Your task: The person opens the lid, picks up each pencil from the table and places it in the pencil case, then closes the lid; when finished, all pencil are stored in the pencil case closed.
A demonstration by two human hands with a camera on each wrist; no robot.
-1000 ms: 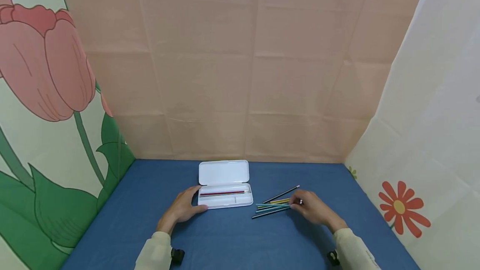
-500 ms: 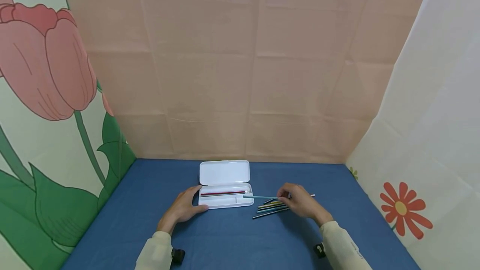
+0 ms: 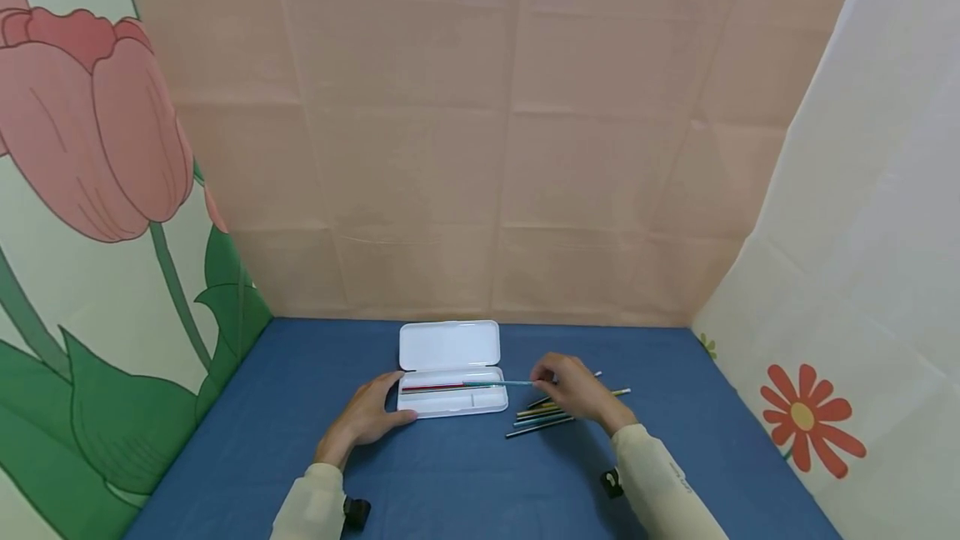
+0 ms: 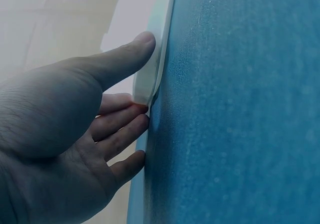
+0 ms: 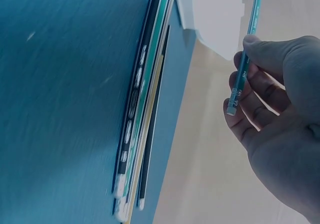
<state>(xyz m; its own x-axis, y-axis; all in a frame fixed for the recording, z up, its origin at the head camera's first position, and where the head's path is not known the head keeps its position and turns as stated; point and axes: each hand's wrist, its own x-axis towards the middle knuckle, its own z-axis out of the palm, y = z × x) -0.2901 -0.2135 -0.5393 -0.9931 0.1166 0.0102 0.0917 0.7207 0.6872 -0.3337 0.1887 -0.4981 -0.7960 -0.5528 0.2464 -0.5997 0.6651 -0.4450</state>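
A blue cloth covers the table (image 3: 465, 482), which sits in a booth of hung fabric: a creased peach sheet (image 3: 480, 123) at the far side, a panel printed with a large pink tulip (image 3: 90, 140) and green leaves on the left, and a white panel with a small red-and-orange flower (image 3: 802, 415) on the right. No brand or readable writing shows on any of it; the light patches printed along the pencils are too blurred in the right wrist view to make out.

A white pencil case (image 3: 450, 377) lies open near the middle of the table, its lid folded back toward the far side, with a red pencil (image 3: 435, 387) lying lengthwise in the tray.

The left hand (image 3: 367, 417) rests on the table at the left end of the case. Its fingers are nearly straight, and in the left wrist view the thumb (image 4: 127, 58) lies along the case's edge while the other fingertips touch its near left corner; nothing is gripped.

The right hand (image 3: 573, 394) is raised just right of the case. Thumb and curled fingers pinch a teal pencil (image 3: 498, 382) near its eraser end, and the shaft points left so that its far part reaches over the right half of the open tray. The right wrist view shows the same pinch (image 5: 242, 76), the pencil clear of the cloth.

Below and just near of that hand, a loose bundle of pencils (image 3: 543, 417), dark, teal and yellow, lies on the cloth, roughly parallel and touching one another.
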